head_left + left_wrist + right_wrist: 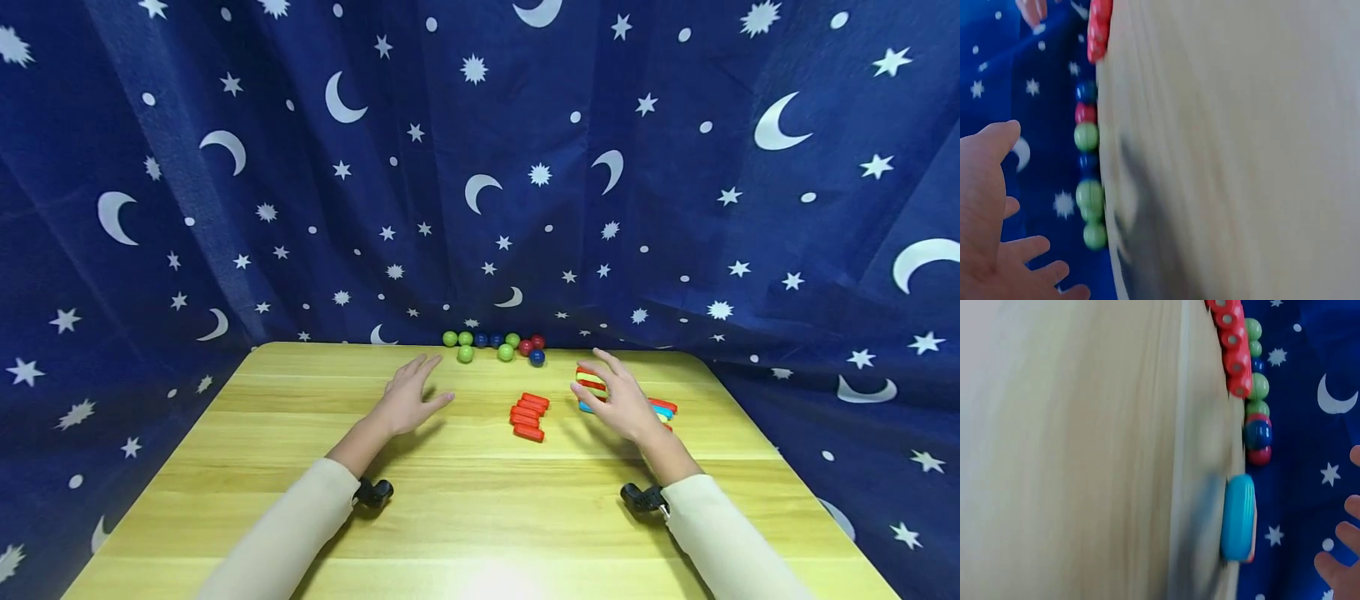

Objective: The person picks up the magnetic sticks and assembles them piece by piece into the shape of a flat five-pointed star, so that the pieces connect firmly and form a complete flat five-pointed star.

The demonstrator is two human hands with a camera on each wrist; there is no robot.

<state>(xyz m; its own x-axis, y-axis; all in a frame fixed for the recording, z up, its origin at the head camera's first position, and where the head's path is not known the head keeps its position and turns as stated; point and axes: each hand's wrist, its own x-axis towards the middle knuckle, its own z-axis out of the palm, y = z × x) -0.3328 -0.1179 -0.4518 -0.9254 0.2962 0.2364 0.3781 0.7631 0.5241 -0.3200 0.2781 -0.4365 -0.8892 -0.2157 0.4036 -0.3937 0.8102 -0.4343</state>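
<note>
My left hand point(405, 402) hovers over the left middle of the table, fingers spread and nothing in it. Over the right side, my right hand point(618, 402) is held above the table, its fingers relaxed and holding nothing. Between the two hands lies a short row of red blocks point(528, 417), rounded like small bars. Partly hidden behind the right hand is a group of yellow, red and blue bars point(591, 379); more colored bars point(663, 407) show to its right. In the right wrist view a blue bar point(1238, 517) appears near the right fingertips point(1330, 565).
Several green, blue and red balls point(506, 352) sit along the back edge of the wooden table point(465, 525). A dark blue curtain point(450, 167) with white moons and stars hangs close behind and at both sides. Each wrist wears a small black device point(375, 493).
</note>
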